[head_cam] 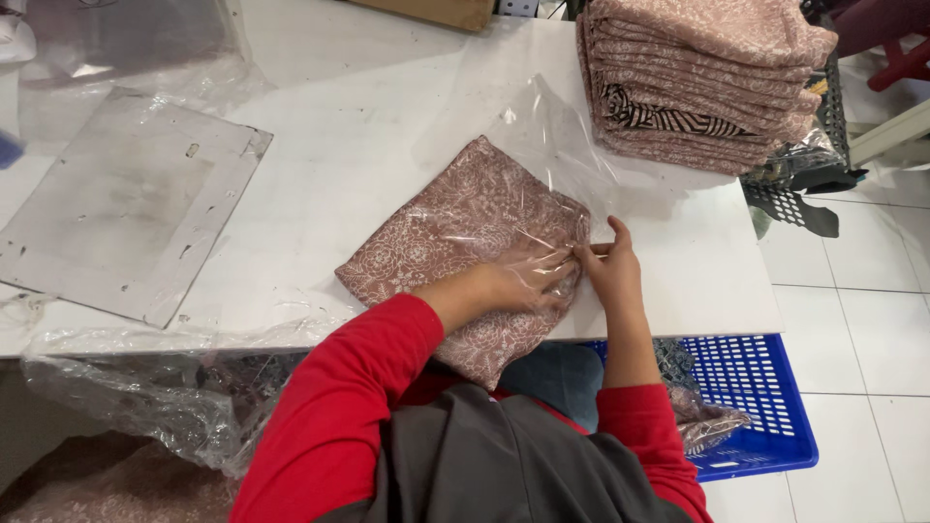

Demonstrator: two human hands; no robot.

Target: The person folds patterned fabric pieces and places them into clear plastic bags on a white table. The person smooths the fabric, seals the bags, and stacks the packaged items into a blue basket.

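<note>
A folded pink cloth with a white floral print (455,232) lies on the white table (358,116), partly inside a clear plastic bag (542,145). My left hand (528,283) is inside the bag's mouth, pressing on the cloth. My right hand (612,266) pinches the bag's edge at the cloth's right corner, touching my left fingertips. Both sleeves are red.
A tall stack of folded pink cloths (702,77) stands at the table's back right. A grey flat board (126,208) lies at the left. Loose clear plastic (165,387) hangs off the front edge. A blue slotted crate (751,397) sits on the floor at the right.
</note>
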